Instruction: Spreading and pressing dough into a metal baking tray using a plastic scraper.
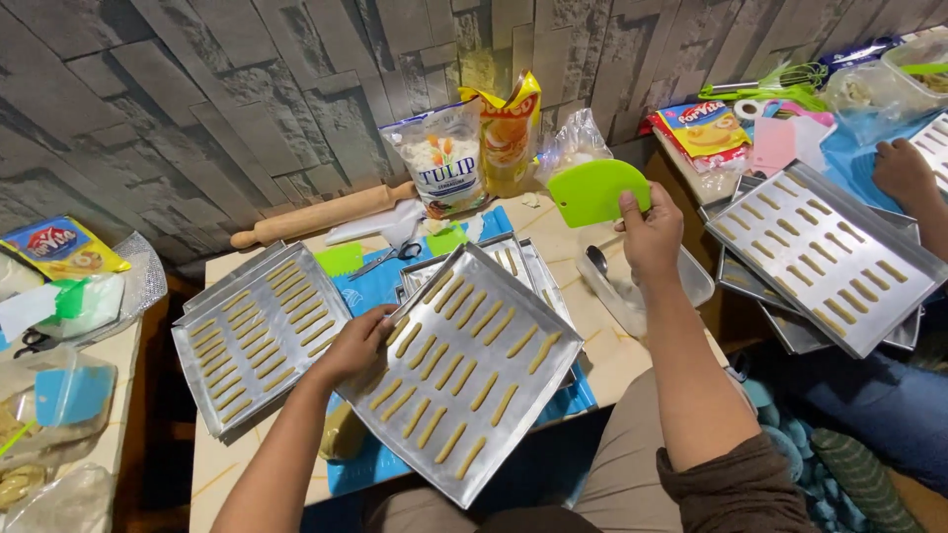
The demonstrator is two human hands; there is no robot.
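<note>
Silver metal fills most of my view: the rectangular baking tray (464, 380) carrying rows of pale yellow dough sticks (449, 367) sits tilted over the blue mat (380, 286) on the low cream table (583, 355), with my left hand (357, 345) closed on its left rim, thumb on top. A second silver tray of dough sticks (259, 336) lies flat just left of it, and more empty trays (513, 255) are stacked underneath. At far right another person's hand (904, 170) rests by a third filled tray (825, 255). My right hand (650, 235) is raised above a clear plastic container (681, 286), fingers pinching a lime-green plastic dough scraper (595, 192) by its edge. Along the stone-pattern wall lie a wooden rolling pin (321, 214), a white flour bag (446, 158), a yellow pouch (512, 128), and what look like scissors (385, 259), though they are small.
</note>
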